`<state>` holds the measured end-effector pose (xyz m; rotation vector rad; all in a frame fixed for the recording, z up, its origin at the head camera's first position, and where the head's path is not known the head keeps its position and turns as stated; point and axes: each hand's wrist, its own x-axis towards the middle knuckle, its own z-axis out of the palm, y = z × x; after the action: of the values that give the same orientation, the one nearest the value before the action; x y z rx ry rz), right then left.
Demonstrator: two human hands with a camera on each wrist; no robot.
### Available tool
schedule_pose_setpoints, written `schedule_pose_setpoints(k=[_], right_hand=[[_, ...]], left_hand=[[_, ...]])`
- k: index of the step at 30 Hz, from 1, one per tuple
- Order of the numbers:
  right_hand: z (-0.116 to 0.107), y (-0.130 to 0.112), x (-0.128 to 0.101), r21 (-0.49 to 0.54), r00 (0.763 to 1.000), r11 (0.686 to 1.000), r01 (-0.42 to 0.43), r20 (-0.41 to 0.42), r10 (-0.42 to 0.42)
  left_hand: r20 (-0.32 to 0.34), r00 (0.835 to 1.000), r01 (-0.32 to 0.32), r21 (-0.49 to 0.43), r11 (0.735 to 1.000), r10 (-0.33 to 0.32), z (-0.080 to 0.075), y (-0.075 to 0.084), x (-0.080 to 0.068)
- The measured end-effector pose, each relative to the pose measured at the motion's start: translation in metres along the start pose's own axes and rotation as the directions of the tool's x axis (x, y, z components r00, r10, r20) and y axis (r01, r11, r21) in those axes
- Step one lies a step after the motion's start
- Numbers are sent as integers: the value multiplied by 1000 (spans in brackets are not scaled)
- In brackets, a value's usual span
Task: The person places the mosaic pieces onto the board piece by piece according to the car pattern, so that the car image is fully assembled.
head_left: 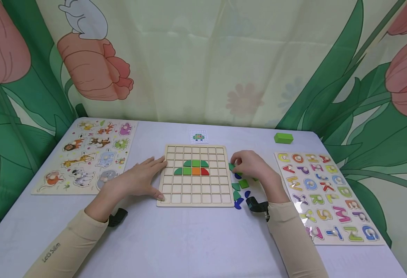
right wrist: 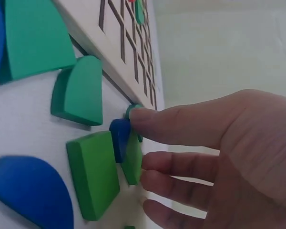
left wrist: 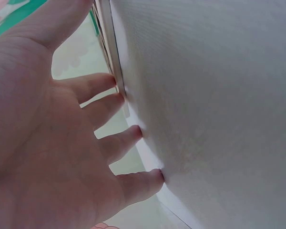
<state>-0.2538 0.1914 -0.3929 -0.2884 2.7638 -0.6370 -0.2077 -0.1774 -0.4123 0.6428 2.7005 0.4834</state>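
- The right hand (head_left: 255,168) pinches a small green piece (right wrist: 132,110) with its fingers (right wrist: 181,126), just beside the right edge of the grid board (head_left: 195,200).
- About seven loose pieces lie there, green and blue; one is a green square (right wrist: 93,174).
- Five coloured pieces sit in the board: three green, one orange (head_left: 196,171), one red (head_left: 205,172).
- The left hand (head_left: 137,179) rests on the desk (head_left: 189,239), fingers (left wrist: 121,143) spread, touching the board's left edge.
- Two other puzzles lie at the desk's left and right edges.

The grid board (head_left: 195,175) lies mid-counter (head_left: 189,239). At its 9 o'clock sits the animal puzzle (head_left: 92,154), at 3 o'clock the letter puzzle (head_left: 328,193), at 12 o'clock a small card (head_left: 198,136). Loose pieces (head_left: 240,189) lie beside its 3 o'clock edge.
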Motion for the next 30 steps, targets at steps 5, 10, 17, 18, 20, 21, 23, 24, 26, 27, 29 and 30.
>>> schedule_pose_setpoints(k=[5,10,17,18,20,21,23,24,26,27,29,30], right_hand=[[7,-5,2,-24,999,999,-31,-14,31],[11,-6,2,-26,999,998,-50,-18,50],[14,2,0,89,1000,996,-1,-10,2],[14,3,-1,105,1000,994,8,-8,-8],[15,3,-1,131,1000,991,22,-5,-22],[15,3,-1,138,1000,990,28,-5,-28],[16,2,-1,140,999,989,40,-7,-39],[15,2,-2,141,999,989,47,-13,-46],[15,0,-3,147,998,988,55,-36,-50],[15,-1,-3,152,998,987,56,-50,-49],[15,-3,-5,162,995,985,62,-83,-49],[15,-5,-5,165,994,984,65,-102,-48]], left_hand=[[4,1000,8,2,1000,-8,0,0,-1],[8,1000,0,-1,1000,0,0,1,0],[10,1000,7,7,1000,-7,-2,2,-1],[10,1000,10,6,1000,-11,-2,2,-2],[10,1000,14,2,1000,-14,-3,2,-2],[10,1000,14,-1,1000,-14,-3,2,-3],[10,1000,16,-1,1000,-16,-2,2,-3],[9,1000,16,-2,1000,-16,-2,2,-3],[6,1000,10,1,1000,-10,-2,1,-2],[5,1000,8,3,1000,-8,-1,0,-2],[2,1000,1,7,1000,-1,-1,-1,-1],[1,1000,-1,7,1000,1,-1,-1,-1]])
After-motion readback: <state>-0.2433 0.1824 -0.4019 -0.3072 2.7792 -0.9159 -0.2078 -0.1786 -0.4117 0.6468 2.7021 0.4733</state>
